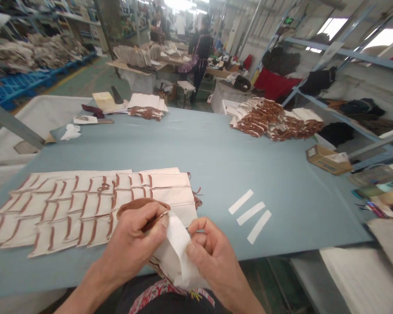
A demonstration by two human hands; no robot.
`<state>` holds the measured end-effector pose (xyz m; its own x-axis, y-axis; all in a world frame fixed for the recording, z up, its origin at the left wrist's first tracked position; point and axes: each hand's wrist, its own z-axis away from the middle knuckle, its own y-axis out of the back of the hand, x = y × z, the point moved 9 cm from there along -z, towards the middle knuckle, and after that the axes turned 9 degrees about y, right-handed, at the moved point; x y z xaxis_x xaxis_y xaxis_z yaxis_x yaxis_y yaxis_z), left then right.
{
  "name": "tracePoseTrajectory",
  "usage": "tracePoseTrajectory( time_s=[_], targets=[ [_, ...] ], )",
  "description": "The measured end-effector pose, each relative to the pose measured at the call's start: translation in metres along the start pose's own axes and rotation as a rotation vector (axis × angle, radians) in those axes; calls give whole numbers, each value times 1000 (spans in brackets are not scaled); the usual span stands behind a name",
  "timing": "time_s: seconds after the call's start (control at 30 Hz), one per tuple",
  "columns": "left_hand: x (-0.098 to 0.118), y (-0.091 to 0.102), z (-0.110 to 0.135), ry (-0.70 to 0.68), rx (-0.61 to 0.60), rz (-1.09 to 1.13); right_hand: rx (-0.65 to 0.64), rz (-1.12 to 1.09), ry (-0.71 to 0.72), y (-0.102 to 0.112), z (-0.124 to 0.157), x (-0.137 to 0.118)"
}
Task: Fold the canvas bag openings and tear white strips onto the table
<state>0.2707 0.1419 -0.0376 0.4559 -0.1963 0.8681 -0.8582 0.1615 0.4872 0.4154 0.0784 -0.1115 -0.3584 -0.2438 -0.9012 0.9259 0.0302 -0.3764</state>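
Note:
My left hand is closed on a cream fabric pouch with a brown rim, held at the table's near edge. My right hand pinches a white strip of paper or fabric that hangs from the same pouch. Just beyond my hands, overlapping rows of cream pouches with brown trim lie spread on the blue-grey table. Three white strips lie side by side on the table to the right of my hands.
Stacks of similar pouches sit at the far right of the table, with more at the far left. A small cardboard box rests at the right edge. Metal shelving stands to the right. A person stands at tables in the background.

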Motion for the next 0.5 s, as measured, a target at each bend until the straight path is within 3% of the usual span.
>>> tracePoseTrajectory(
  time_s=[0.13,0.3,0.5],
  targets=[
    [0,-3,0,-5,8,22,-23,112,-109,3,13,12],
    [-3,0,-5,69,-19,116,-187,220,-230,4,32,12],
    [-3,3,-10,120,-91,174,-292,220,-352,10,52,17]
  ],
)
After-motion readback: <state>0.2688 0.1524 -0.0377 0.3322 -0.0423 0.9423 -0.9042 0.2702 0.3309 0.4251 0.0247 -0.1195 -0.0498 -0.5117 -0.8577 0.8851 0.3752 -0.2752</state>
